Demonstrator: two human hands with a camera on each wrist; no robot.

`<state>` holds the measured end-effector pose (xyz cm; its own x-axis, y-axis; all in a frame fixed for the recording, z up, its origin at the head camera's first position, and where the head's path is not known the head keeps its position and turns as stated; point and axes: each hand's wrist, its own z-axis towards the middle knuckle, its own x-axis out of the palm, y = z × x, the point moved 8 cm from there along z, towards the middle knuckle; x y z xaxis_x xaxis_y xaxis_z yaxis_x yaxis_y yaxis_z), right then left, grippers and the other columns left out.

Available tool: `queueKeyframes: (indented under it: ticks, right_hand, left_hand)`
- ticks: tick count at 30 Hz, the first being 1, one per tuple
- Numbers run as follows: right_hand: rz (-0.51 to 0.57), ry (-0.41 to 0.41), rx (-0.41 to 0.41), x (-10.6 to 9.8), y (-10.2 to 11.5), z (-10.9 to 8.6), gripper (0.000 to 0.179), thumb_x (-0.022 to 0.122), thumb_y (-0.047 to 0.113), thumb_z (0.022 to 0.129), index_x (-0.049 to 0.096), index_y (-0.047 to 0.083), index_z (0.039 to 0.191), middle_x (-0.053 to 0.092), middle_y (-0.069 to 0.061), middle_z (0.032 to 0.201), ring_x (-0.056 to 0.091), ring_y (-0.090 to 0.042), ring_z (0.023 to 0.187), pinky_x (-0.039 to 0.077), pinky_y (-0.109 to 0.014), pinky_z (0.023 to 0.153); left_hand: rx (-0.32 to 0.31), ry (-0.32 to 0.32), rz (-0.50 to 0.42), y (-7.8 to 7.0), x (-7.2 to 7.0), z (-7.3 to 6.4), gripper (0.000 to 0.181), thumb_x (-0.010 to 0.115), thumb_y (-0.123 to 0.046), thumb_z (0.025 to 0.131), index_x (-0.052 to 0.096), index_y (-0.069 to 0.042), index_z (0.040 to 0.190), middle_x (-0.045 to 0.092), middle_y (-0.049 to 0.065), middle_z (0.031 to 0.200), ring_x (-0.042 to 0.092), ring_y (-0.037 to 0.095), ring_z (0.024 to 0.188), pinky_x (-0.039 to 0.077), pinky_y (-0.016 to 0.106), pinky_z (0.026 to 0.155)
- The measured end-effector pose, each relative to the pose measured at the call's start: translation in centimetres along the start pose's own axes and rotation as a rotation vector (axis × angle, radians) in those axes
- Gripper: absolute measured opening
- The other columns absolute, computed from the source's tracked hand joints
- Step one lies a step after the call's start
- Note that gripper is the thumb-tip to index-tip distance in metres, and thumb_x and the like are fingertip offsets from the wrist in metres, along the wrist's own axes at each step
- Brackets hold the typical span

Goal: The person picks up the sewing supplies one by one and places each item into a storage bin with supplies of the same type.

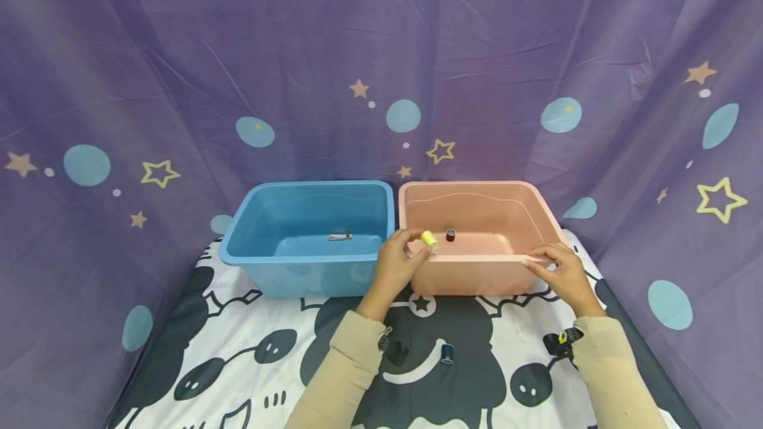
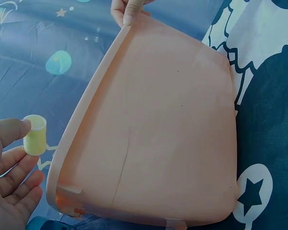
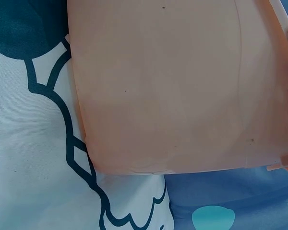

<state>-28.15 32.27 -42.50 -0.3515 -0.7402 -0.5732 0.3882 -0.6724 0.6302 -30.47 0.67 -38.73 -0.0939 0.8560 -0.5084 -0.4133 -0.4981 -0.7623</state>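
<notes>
My left hand [image 1: 395, 265] pinches a small yellow spool of thread [image 1: 429, 239] between thumb and fingers, up at the left end of the pink bin's [image 1: 471, 278] front rim. In the left wrist view the yellow spool [image 2: 35, 141] is held upright, its white end at the top. My right hand [image 1: 565, 278] grips the same rim near the right corner, thumb on the outside. Inside the pink bin a dark brown spool [image 1: 450, 235] stands on the floor. The right wrist view shows mostly the bin's outer wall [image 3: 173, 96].
Close beside the pink bin, to its left, stands a blue bin [image 1: 310, 277] with a small whitish and brown item [image 1: 340, 237] inside. A navy spool [image 1: 447, 353] lies on the patterned cloth [image 1: 334, 376] between my forearms. A purple curtain [image 1: 322, 51] hangs behind the bins.
</notes>
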Motion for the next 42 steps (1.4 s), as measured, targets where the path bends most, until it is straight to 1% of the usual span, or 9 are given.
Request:
queueKeyframes:
  ticks: [5, 11, 16, 20, 23, 28, 33, 39, 42]
  right_hand:
    - [0.011, 0.000, 0.008, 0.0, 0.0, -0.1, 0.015, 0.078, 0.010, 0.076, 0.071, 0.007, 0.090, 0.062, 0.001, 0.085, 0.046, 0.000, 0.081, 0.039, -0.028, 0.070]
    - [0.007, -0.003, 0.006, 0.0, 0.1, 0.0, 0.015, 0.078, 0.010, 0.076, 0.071, 0.007, 0.090, 0.063, 0.000, 0.085, 0.046, 0.000, 0.082, 0.039, -0.028, 0.070]
    - [0.008, -0.002, 0.001, 0.0, 0.1, 0.0, 0.015, 0.078, 0.009, 0.076, 0.071, 0.007, 0.090, 0.063, -0.001, 0.085, 0.046, 0.000, 0.082, 0.038, -0.027, 0.070]
    - [0.009, -0.002, 0.003, 0.0, 0.0, 0.0, 0.015, 0.078, 0.009, 0.076, 0.071, 0.007, 0.090, 0.064, -0.001, 0.085, 0.046, 0.000, 0.082, 0.038, -0.028, 0.070]
    - [0.011, 0.003, 0.010, 0.0, -0.1, 0.0, 0.015, 0.078, 0.010, 0.077, 0.071, 0.007, 0.090, 0.063, 0.000, 0.086, 0.046, 0.000, 0.082, 0.038, -0.026, 0.071]
    - [0.003, 0.013, 0.018, 0.1, -0.2, 0.0, 0.016, 0.077, 0.012, 0.078, 0.071, 0.007, 0.092, 0.063, -0.001, 0.088, 0.046, 0.001, 0.084, 0.038, -0.023, 0.072]
    - [0.004, 0.016, 0.020, 0.1, -0.2, 0.0, 0.016, 0.077, 0.013, 0.078, 0.071, 0.007, 0.092, 0.064, -0.002, 0.088, 0.047, 0.001, 0.084, 0.038, -0.023, 0.072]
    - [0.007, 0.021, 0.031, 0.1, -0.3, -0.1, 0.016, 0.076, 0.014, 0.079, 0.071, 0.007, 0.092, 0.063, -0.002, 0.089, 0.047, 0.000, 0.084, 0.039, -0.026, 0.072]
    - [0.007, 0.021, 0.033, 0.1, -0.3, -0.1, 0.016, 0.076, 0.014, 0.079, 0.071, 0.007, 0.092, 0.062, -0.002, 0.089, 0.046, 0.001, 0.084, 0.039, -0.026, 0.072]
  left_hand:
    - [-0.020, 0.005, 0.004, 0.0, 0.1, 0.3, 0.033, 0.072, -0.019, 0.083, 0.066, -0.008, 0.113, 0.065, 0.007, 0.106, 0.058, 0.023, 0.090, 0.047, 0.027, 0.067]
    - [-0.009, 0.001, -0.011, 0.0, 0.1, 0.8, 0.032, 0.071, -0.017, 0.083, 0.066, -0.006, 0.112, 0.065, 0.009, 0.107, 0.060, 0.028, 0.098, 0.050, 0.035, 0.075]
    - [0.004, 0.002, -0.014, 0.0, 0.3, 1.0, 0.031, 0.072, -0.016, 0.082, 0.066, -0.005, 0.110, 0.065, 0.011, 0.106, 0.060, 0.031, 0.100, 0.050, 0.039, 0.080]
    - [0.013, 0.001, -0.009, 0.0, 0.4, 1.1, 0.031, 0.072, -0.015, 0.081, 0.066, -0.005, 0.110, 0.065, 0.011, 0.105, 0.061, 0.029, 0.100, 0.049, 0.040, 0.084]
    - [0.019, 0.003, -0.002, -0.1, 0.4, 1.2, 0.031, 0.071, -0.014, 0.082, 0.066, -0.004, 0.110, 0.065, 0.011, 0.105, 0.060, 0.028, 0.099, 0.049, 0.040, 0.085]
    - [0.023, 0.020, -0.017, -0.2, 0.7, 1.3, 0.031, 0.072, -0.013, 0.082, 0.065, -0.004, 0.111, 0.065, 0.014, 0.107, 0.060, 0.029, 0.101, 0.048, 0.041, 0.087]
    - [0.029, 0.026, -0.023, -0.3, 0.8, 1.4, 0.031, 0.072, -0.013, 0.082, 0.065, -0.003, 0.111, 0.064, 0.017, 0.109, 0.060, 0.029, 0.101, 0.048, 0.041, 0.088]
    - [0.041, 0.020, -0.019, -0.3, 0.8, 1.7, 0.031, 0.072, -0.013, 0.081, 0.065, -0.003, 0.110, 0.065, 0.015, 0.106, 0.061, 0.030, 0.100, 0.049, 0.040, 0.086]
    - [0.041, 0.018, -0.010, -0.3, 0.9, 1.9, 0.031, 0.072, -0.014, 0.081, 0.066, -0.004, 0.109, 0.066, 0.013, 0.105, 0.061, 0.027, 0.098, 0.049, 0.038, 0.086]
